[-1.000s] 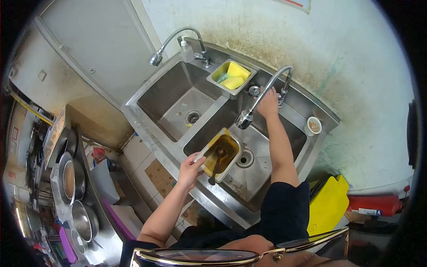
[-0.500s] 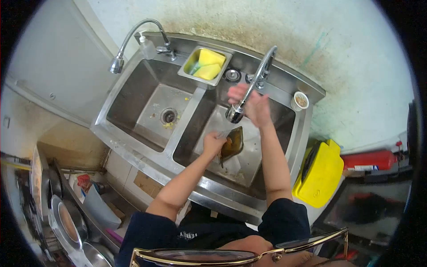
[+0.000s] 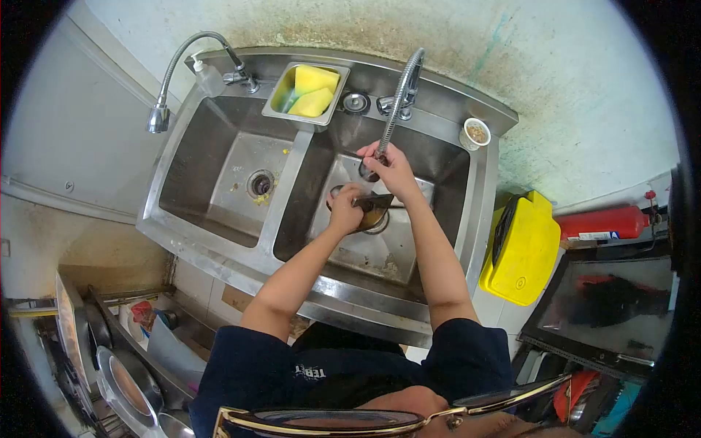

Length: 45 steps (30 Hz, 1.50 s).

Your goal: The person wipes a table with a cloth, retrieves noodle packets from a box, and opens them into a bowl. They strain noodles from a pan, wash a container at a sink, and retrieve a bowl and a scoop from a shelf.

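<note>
Over the right basin of a steel double sink (image 3: 453,219), my left hand (image 3: 346,207) grips a dark, square-edged dish (image 3: 374,219), tilted, with something brownish on its inner side. My right hand (image 3: 391,171) is wrapped round the spray head (image 3: 370,169) at the end of the right faucet's flexible hose (image 3: 398,95), just above the dish. The basin drain shows partly behind the dish.
A metal tray (image 3: 330,115) with yellow sponges, a soap bottle (image 3: 208,77), a second faucet (image 3: 158,117) and a white cup (image 3: 475,134) line the sink's back. Rightward are a yellow bin (image 3: 522,255) and red extinguisher (image 3: 604,223). Pans (image 3: 128,379) stand lower left.
My right hand, open beside the hose before, has closed round the spray head. My left hand has turned the dish and raised it nearer the spray head. The view has shifted slightly.
</note>
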Tool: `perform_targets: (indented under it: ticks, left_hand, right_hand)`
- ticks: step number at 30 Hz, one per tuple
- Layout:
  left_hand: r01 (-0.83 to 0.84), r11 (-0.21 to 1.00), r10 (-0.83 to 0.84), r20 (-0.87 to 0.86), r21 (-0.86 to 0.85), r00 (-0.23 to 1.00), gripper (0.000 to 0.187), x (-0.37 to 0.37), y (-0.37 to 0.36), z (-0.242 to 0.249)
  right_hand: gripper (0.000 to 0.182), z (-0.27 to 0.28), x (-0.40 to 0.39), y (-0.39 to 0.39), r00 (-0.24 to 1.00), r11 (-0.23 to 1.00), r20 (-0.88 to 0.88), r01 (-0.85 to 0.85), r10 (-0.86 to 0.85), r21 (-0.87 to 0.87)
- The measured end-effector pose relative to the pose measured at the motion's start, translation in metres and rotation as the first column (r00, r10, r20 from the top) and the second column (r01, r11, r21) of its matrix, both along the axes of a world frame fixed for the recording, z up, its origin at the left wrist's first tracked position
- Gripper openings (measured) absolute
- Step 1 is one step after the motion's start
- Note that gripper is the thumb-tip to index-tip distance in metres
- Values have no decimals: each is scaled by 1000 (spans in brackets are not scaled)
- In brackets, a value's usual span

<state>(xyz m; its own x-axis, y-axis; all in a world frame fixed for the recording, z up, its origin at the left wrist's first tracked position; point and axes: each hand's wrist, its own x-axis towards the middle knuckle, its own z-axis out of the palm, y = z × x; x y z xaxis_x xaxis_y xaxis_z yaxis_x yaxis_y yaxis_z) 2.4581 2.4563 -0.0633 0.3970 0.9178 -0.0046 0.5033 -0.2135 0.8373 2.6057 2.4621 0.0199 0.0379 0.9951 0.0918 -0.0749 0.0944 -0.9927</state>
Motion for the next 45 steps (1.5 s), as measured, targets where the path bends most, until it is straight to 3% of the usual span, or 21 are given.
perform_targets:
  ticks: [1,3,5,6,8,11,12,13,15,16,18,19,21,23,27,29,31,34,37,44,45]
  left_hand:
    - [105,994,-108,-109,-34,988,36,0,-2,1]
    - [152,962,-148,-34,228,988,40,-7,-10,-2]
    - [411,752,-327,-250,514,911,30,-19,-10,-10]
    - [409,754,-323,-253,514,912,30,-24,-10,-10]
    - [701,482,-492,-500,526,713,20,-30,-9,-11]
    - [731,423,-453,-573,535,682,23,-29,-14,-13]
    - [659,631,-381,-576,410,723,22,-25,-20,-13]
    - [651,632,-365,-580,420,728,22,-19,-23,-11]
    - [22,971,10,-137,236,991,29,-8,-24,-6]
    - [-105,987,89,-127,-125,988,35,-6,-17,-9]
    - [-75,975,75,-11,-209,997,36,-15,-14,-17]
    - [-22,956,54,99,-294,994,36,-21,-15,-18]
    - [25,981,16,206,-193,978,36,-30,-22,-19]
    - [66,994,-37,301,-89,953,37,-42,-24,-4]
    - [122,983,-137,114,135,984,37,-71,-26,32]
    - [170,957,-186,49,234,981,34,-85,-24,44]
    - [149,946,-180,84,289,980,30,-95,-24,45]
    - [12,990,-44,221,142,974,26,-107,-28,56]
    - [-22,999,12,317,31,948,24,-118,-24,64]
    - [-144,987,163,446,-75,880,35,-119,-16,43]
    - [-182,955,275,464,-236,842,40,-116,-13,49]
  right_hand:
    - [11,10,-2,-2,999,999,-29,-41,41,4]
    - [12,20,4,-10,990,994,-99,-106,103,-24]
    - [13,10,22,-15,993,993,-24,-116,115,-15]
    - [11,7,27,-13,996,997,36,-78,78,15]
    - [12,0,29,-12,996,998,49,-70,70,-8]
    - [12,20,16,-19,994,996,63,-87,87,-1]
    - [12,29,10,-24,994,994,-30,-108,108,3]
    - [12,35,5,-26,984,991,-122,-131,131,7]
    - [17,23,10,-25,987,990,-75,-137,140,34]
    - [22,21,11,-27,1000,999,7,2,-3,38]
    - [36,15,2,-31,926,941,176,320,-335,111]
    - [36,27,-8,-34,927,942,181,310,-329,128]
    - [43,49,-33,-37,230,545,500,471,-835,693]
    - [41,58,-60,-22,159,551,534,381,-830,743]
    - [28,83,-106,80,422,830,734,85,-532,552]
    - [31,76,-110,153,209,957,934,78,-290,280]
    - [34,50,-104,207,58,937,964,227,261,-268]
    - [36,-20,-86,263,-142,948,937,62,318,-312]
    - [36,5,-88,263,-159,853,838,98,523,-513]
    - [38,76,-110,234,-196,948,931,139,309,-285]
    - [39,97,-106,221,-83,964,969,155,232,-218]
